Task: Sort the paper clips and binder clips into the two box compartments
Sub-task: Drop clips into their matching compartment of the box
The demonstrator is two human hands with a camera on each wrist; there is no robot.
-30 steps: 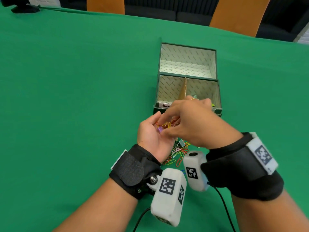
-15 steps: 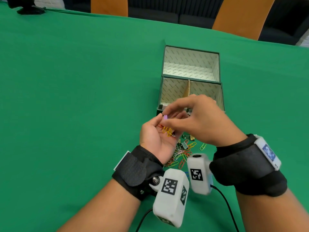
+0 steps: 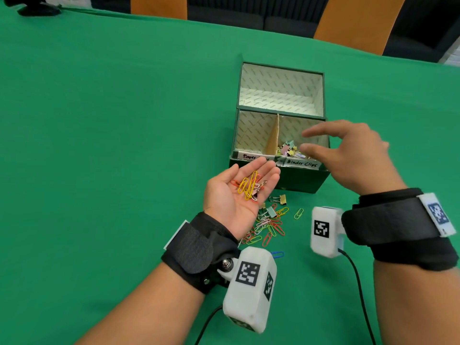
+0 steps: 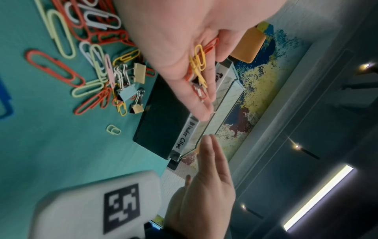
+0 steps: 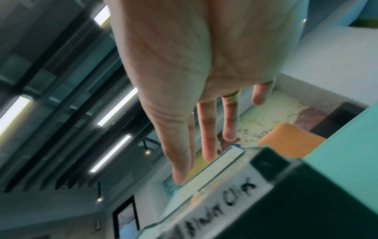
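Head view first: a green desk (image 3: 99, 120) is seen carrying everything, biggest thing by far. Next down, the dark green box (image 3: 281, 178) is parked just past both hands, its near pair of compartments split by a cardboard divider (image 3: 272, 139).

The right hand (image 3: 348, 155) is hung over the right compartment labelled for binder clips, fingers spread and relaxed, nothing held. A heap of binder clips (image 3: 288, 149) is already piled right under that grip.

The left hand (image 3: 239, 195) is held palm up with its fingertips nearly at the box's front wall, fingers loosely flat, and a small bunch of paper clips (image 3: 249, 186) is cradled in it, with a binder clip probably mixed in. The left compartment lies just ahead of that grip, so the left hand is nearer. Clips' long axes are pointed roughly at the box.

Loose clips (image 3: 268, 222) are scattered beside the left wrist.
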